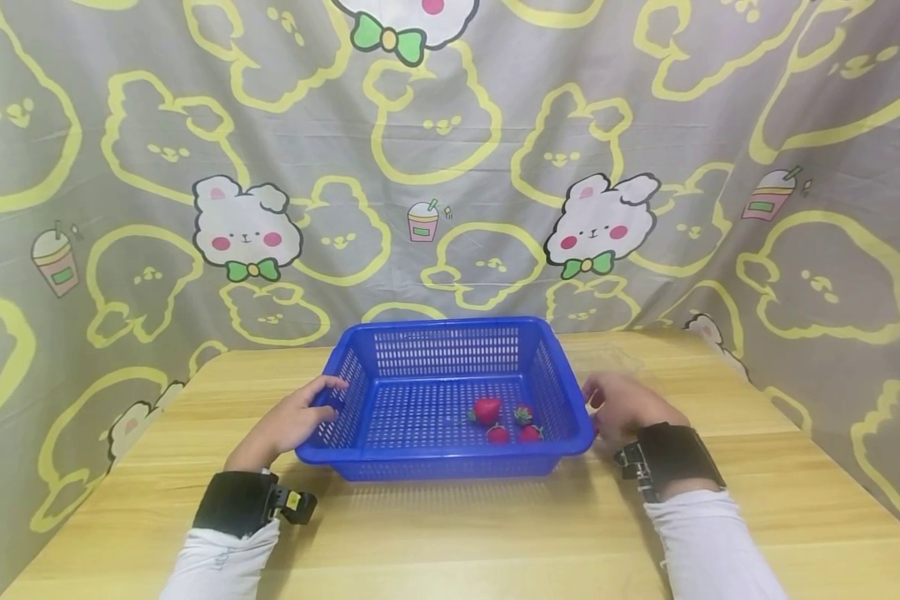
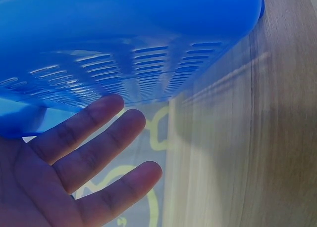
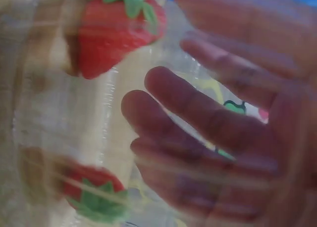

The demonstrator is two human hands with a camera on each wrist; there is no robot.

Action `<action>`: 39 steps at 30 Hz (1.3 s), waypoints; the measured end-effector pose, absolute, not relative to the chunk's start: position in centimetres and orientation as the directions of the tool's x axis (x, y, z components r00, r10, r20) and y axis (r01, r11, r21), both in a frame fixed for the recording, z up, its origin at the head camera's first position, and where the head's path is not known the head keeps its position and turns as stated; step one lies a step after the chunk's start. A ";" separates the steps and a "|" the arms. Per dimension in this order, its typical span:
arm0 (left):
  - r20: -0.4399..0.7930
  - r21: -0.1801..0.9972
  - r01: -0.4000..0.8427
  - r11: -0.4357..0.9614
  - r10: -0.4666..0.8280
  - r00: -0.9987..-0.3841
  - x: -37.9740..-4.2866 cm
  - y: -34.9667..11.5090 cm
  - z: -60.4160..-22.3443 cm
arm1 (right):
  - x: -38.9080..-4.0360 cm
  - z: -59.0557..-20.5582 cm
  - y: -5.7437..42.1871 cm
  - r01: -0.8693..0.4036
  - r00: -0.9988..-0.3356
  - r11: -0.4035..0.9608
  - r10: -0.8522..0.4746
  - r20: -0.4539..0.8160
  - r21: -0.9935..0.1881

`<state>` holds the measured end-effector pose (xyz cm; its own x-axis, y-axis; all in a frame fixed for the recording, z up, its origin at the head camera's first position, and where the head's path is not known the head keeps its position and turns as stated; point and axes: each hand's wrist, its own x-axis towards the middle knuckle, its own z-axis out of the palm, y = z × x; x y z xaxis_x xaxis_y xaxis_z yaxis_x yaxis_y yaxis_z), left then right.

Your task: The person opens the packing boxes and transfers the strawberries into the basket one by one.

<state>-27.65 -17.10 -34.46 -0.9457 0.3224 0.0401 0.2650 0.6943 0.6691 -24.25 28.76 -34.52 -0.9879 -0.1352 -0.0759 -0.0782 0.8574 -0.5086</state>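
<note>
The blue basket [image 1: 442, 455] sits between both hands [image 1: 291, 421] [image 1: 621, 407].

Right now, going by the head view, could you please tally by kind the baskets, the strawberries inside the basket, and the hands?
Blue basket: 1
Strawberries inside it: 4
Hands, namely left hand and right hand: 2
Total: 7

The basket [image 1: 442, 455] is showing smooth, glossy plastic, while a transparent container [image 3: 106, 118] is looking like ridged plastic. The strawberries [image 1: 487, 410] are gleaming softly. The surface [image 1: 450, 542] is displaying smooth wood grain; the curtain [image 1: 352, 150] is hanging as creased, matt cloth.
</note>
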 end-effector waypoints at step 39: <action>0.034 0.676 0.253 0.692 0.313 -0.949 -27.7 -16.8 -34.5 | -24.9 -36.0 28.2 -0.157 -0.981 0.846 -0.195 -0.021 -0.510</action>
<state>-27.65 -16.81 -34.50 -0.9490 0.3134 0.0340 0.2529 0.6924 0.6757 -24.90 28.24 -36.01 -0.9806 -0.1948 -0.0215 -0.1568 0.8456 -0.5103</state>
